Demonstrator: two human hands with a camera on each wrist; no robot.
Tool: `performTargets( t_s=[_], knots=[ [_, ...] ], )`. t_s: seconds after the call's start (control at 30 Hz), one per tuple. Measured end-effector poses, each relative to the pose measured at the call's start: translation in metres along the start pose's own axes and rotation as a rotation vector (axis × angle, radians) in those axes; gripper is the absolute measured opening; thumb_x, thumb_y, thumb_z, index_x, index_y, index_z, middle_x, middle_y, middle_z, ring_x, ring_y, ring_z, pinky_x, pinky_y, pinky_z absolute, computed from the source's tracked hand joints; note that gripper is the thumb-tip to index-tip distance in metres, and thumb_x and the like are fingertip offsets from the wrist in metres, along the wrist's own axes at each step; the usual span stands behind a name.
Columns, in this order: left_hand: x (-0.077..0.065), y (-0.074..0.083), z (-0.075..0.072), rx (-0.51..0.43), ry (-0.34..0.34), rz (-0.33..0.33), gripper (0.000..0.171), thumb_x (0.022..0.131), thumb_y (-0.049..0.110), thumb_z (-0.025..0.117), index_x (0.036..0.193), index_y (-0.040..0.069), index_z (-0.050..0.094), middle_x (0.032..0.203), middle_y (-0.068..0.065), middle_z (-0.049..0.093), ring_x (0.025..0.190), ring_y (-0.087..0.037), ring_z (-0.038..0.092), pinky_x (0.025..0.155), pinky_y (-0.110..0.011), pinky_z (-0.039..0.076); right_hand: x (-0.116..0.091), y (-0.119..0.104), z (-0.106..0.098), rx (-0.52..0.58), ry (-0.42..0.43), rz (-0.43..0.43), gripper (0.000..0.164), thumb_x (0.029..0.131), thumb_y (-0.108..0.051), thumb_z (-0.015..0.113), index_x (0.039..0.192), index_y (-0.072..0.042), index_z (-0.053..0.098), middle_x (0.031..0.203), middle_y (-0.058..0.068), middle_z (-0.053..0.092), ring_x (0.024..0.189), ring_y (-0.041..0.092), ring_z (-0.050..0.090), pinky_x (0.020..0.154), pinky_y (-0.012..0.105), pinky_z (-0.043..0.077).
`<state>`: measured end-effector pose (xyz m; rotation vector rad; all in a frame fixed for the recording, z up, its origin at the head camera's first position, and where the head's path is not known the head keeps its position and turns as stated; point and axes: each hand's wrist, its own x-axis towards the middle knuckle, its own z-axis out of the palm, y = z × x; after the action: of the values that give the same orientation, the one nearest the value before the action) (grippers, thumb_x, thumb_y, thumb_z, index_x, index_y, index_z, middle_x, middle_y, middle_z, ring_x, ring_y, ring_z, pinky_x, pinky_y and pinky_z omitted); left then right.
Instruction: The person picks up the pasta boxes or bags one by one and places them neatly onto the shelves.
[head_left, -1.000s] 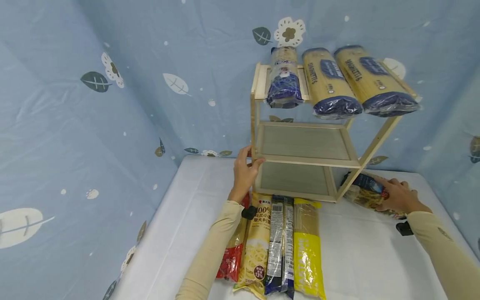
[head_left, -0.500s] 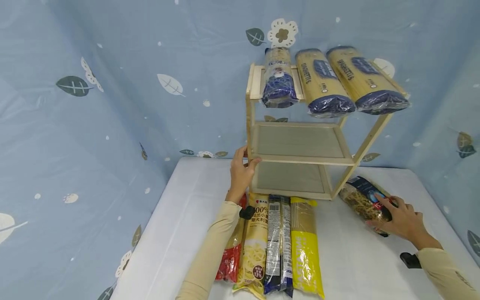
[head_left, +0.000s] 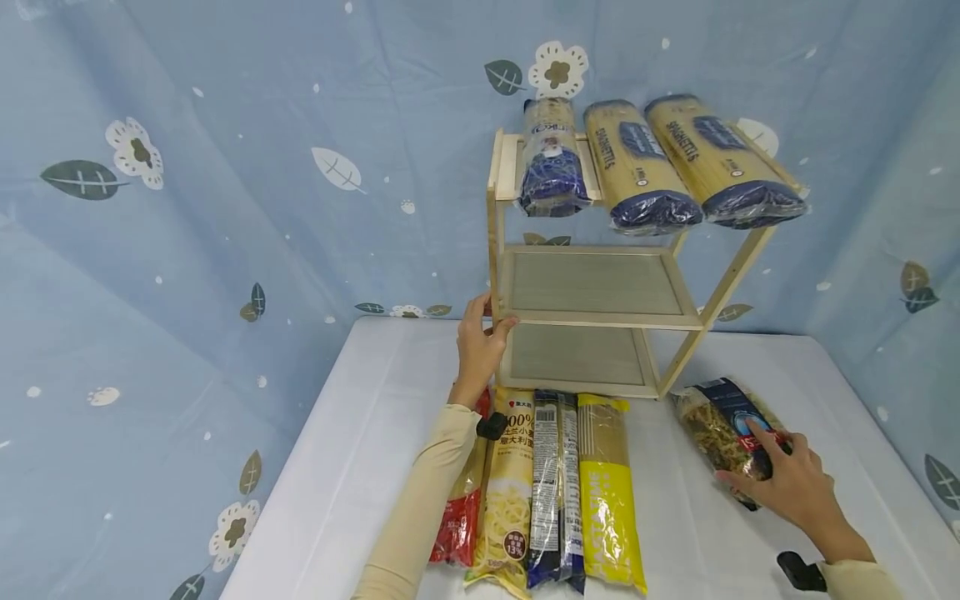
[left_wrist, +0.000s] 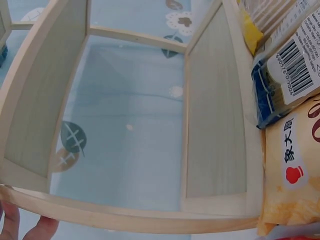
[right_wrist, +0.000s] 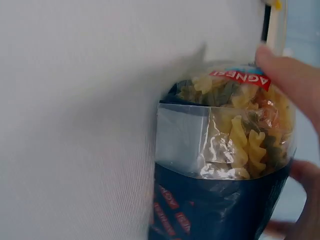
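Observation:
A three-tier wooden shelf rack (head_left: 600,318) stands at the back of the white table. My left hand (head_left: 477,350) grips its left front post at the middle tier, thumb in front and fingers behind. In the left wrist view, fingertips (left_wrist: 40,229) show at the edge of the wooden frame (left_wrist: 125,218). To the right of the rack, my right hand (head_left: 806,492) holds a clear bag of spiral pasta (head_left: 712,429) with a dark blue label. The right wrist view shows thumb and fingers on opposite sides of this pasta bag (right_wrist: 225,210).
Three spaghetti packs lie on the top tier, one (head_left: 553,158) at left and two (head_left: 641,167) to its right. Several long pasta packs, including a yellow one (head_left: 611,517), lie side by side before the rack. Blue patterned cloth (head_left: 405,150) surrounds the table.
My right hand has drawn the pasta bag from beside the rack's right post toward the front, turning it slightly. The left hand keeps its grip on the post. The head view has shifted a little.

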<state>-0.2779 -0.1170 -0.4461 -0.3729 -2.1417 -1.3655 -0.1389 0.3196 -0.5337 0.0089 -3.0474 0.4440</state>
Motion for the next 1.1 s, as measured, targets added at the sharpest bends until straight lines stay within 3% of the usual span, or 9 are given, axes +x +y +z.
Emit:
performTargets(
  t_s=[0.17,0.4,0.63,0.87,1.1],
  knots=[
    [0.000,0.001,0.000,0.013,0.004,0.014,0.053,0.088,0.032,0.066,0.130,0.003,0.050,0.106,-0.008,0.054,0.097,-0.018,0.055,0.077,-0.027,0.055,-0.017,-0.021,0.006,-0.078,0.039,0.064,0.110,0.070,-0.068,0.068,0.150,-0.010,0.021,0.122,0.050,0.025,0.082,0.071,0.038,0.039,0.058,0.038],
    [0.001,0.002,0.001,-0.007,0.001,0.029,0.054,0.089,0.033,0.065,0.131,0.002,0.050,0.107,-0.009,0.054,0.096,-0.019,0.055,0.077,-0.033,0.055,-0.042,-0.051,0.014,-0.079,0.060,0.218,0.100,0.071,-0.065,0.069,0.145,-0.008,0.033,0.130,0.046,0.026,0.088,0.070,0.035,0.055,0.070,0.038],
    [0.000,0.000,0.001,-0.004,0.023,0.023,0.052,0.088,0.030,0.066,0.129,0.001,0.051,0.106,-0.008,0.054,0.097,-0.019,0.054,0.075,-0.028,0.055,-0.064,-0.063,0.022,0.002,0.242,0.198,0.081,0.071,-0.056,0.074,0.132,-0.007,0.051,0.125,0.040,0.038,0.093,0.062,0.038,0.057,0.072,0.035],
    [-0.002,0.001,0.004,-0.005,-0.001,0.010,0.053,0.088,0.033,0.066,0.130,0.005,0.050,0.108,-0.008,0.054,0.097,-0.018,0.055,0.077,-0.030,0.055,-0.079,-0.069,0.022,0.054,0.302,0.223,0.072,0.072,-0.049,0.076,0.126,-0.005,0.058,0.122,0.038,0.044,0.093,0.057,0.041,0.061,0.070,0.035],
    [-0.002,0.003,0.000,-0.002,0.012,0.002,0.054,0.088,0.034,0.067,0.131,0.005,0.050,0.107,-0.007,0.054,0.096,-0.018,0.056,0.078,-0.028,0.054,-0.079,-0.076,0.014,0.111,0.408,0.145,0.061,0.073,-0.039,0.079,0.117,0.001,0.064,0.109,0.035,0.054,0.083,0.056,0.048,0.045,0.060,0.039]
  ],
)
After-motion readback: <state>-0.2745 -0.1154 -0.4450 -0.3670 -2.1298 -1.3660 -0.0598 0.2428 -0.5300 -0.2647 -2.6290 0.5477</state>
